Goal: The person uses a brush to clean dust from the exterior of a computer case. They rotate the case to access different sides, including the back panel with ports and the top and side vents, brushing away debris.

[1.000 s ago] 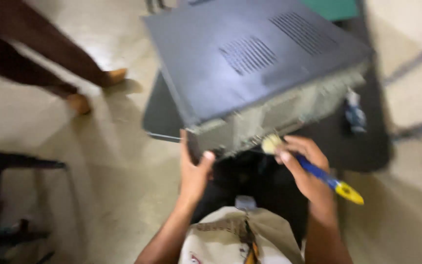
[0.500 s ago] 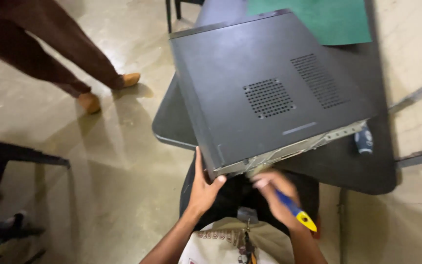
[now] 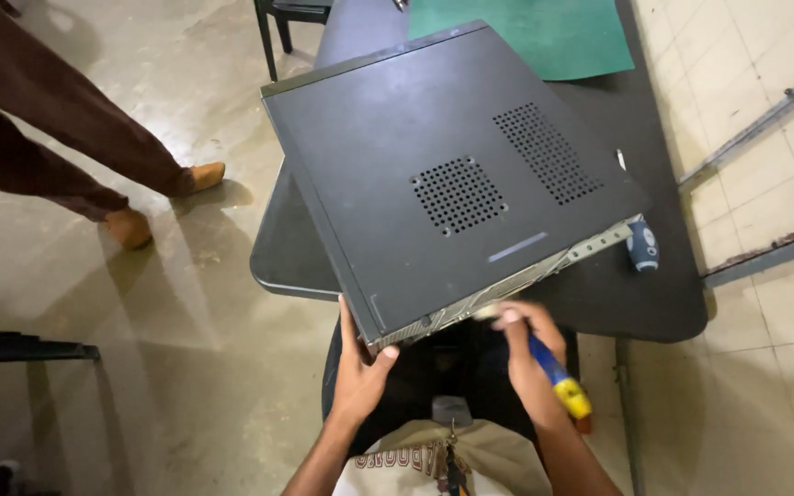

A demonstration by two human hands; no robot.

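Metal-cased computer box [image 3: 443,184], dark grey and flat, lies on its side across the near end of the black counter [image 3: 654,303], its near corner jutting past the counter's edge toward the person. It looks heavy and stiff, a sheet-metal shell that will not flex, with smooth painted panels likely to slip under a palm; the two vent grilles on top are thin and best not pressed. The safest hold seems to be at the corners and along the bare metal rear edge. The left hand [image 3: 360,367] grips the near corner of the box, thumb on the side panel and fingers curled under. The right hand [image 3: 526,335] is clenched round a brush with a blue and yellow handle [image 3: 558,377], just at the box's rear edge; its bristle end is blurred by motion and hard to make out. Beyond the box on the counter lies a green mat [image 3: 526,37], cut off at the top. Right of the box rests a small blue-handled tool [image 3: 642,246], its tip hidden under the case. Left of the counter, another person's legs and shoes [image 3: 130,225] stand on the floor.
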